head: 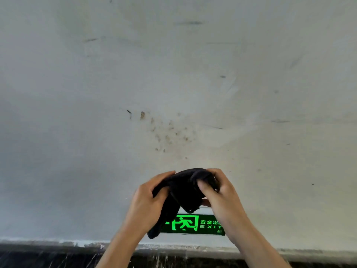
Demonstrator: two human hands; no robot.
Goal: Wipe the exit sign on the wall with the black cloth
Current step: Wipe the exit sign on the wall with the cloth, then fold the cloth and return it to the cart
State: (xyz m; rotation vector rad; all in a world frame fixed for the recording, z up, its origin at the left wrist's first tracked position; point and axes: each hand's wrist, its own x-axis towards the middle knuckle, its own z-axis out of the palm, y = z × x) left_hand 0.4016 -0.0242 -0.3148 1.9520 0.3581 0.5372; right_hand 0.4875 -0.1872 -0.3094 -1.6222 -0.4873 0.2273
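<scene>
While both my left hand [148, 202] and right hand [222, 192] clamp the bunched black cloth [183, 192], the exit sign [193, 224] lies just below them, long axis horizontal, low on the wall [173, 74].

— Where is the black cloth [183, 192] sitting?
— It is hanging bunched in front of the wall, one dark tail drooping over the sign's left end.
— And the exit sign [190, 224]?
— It is glowing green low on the wall, showing a running figure and "EXIT", its right end hidden.
</scene>
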